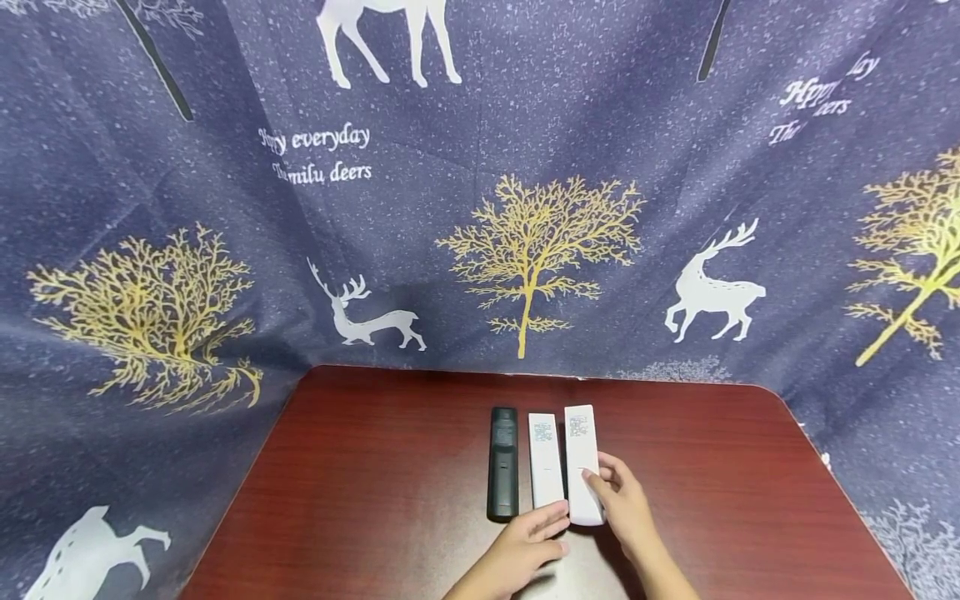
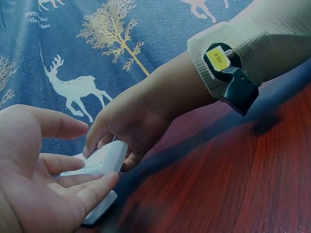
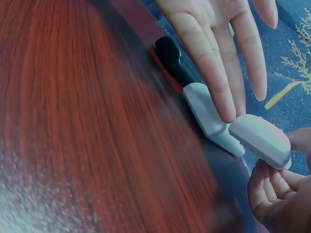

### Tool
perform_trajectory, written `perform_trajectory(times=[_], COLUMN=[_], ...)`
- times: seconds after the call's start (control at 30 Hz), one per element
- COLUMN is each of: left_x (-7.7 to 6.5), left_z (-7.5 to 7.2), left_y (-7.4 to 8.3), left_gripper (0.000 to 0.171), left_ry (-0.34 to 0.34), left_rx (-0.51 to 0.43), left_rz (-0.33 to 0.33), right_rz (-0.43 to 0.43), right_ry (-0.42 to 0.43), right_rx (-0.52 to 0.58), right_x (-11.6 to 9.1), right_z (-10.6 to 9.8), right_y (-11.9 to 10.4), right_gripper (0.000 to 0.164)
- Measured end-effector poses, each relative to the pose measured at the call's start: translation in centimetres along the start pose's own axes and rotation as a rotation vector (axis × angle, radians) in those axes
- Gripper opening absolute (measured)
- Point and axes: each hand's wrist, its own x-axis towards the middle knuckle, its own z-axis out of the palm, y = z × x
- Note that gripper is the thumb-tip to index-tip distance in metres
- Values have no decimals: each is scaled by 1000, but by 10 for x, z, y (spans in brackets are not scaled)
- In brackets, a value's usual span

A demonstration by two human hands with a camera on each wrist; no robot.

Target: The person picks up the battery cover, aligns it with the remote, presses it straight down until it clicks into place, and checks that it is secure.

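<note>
Three remote controls lie in a row in the head view, backs facing up: a black remote control (image 1: 503, 479) at left, a narrow white remote control (image 1: 547, 460) in the middle, and a wider white remote control (image 1: 581, 450) at right. My right hand (image 1: 628, 507) grips the wider one by its right edge, thumb on its back and fingers beneath the side. In the right wrist view this wider remote (image 3: 260, 141) is tilted, its near end raised above the middle one. My left hand (image 1: 525, 546) has its fingers extended, fingertips right at the wider remote's near end.
The remotes are on a reddish-brown wooden table (image 1: 375, 467) with rounded far corners. Behind it hangs a blue cloth (image 1: 480, 125) printed with deer and trees. A dark wrist mount (image 2: 238, 87) with a yellow label sits on the right sleeve.
</note>
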Motion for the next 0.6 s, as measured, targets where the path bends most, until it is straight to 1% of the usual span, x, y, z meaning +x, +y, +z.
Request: perform_trajectory(times=[0.17, 0.33, 0.47, 0.6], left_x=[0, 1, 1, 2], left_z=[2, 3, 4, 6], left_y=[-2, -3, -3, -4], left_gripper=[61, 63, 64, 65], left_ry=[-24, -41, -48, -45], left_rx=[1, 69, 132, 151], left_rz=[3, 18, 4, -21], right_rz=[16, 7, -4, -1], right_ry=[-7, -7, 7, 13], right_rx=[13, -3, -40, -75], right_x=[3, 3, 4, 5], right_z=[-2, -4, -4, -4], right_y=[3, 4, 5, 7], right_gripper=[53, 51, 50, 50])
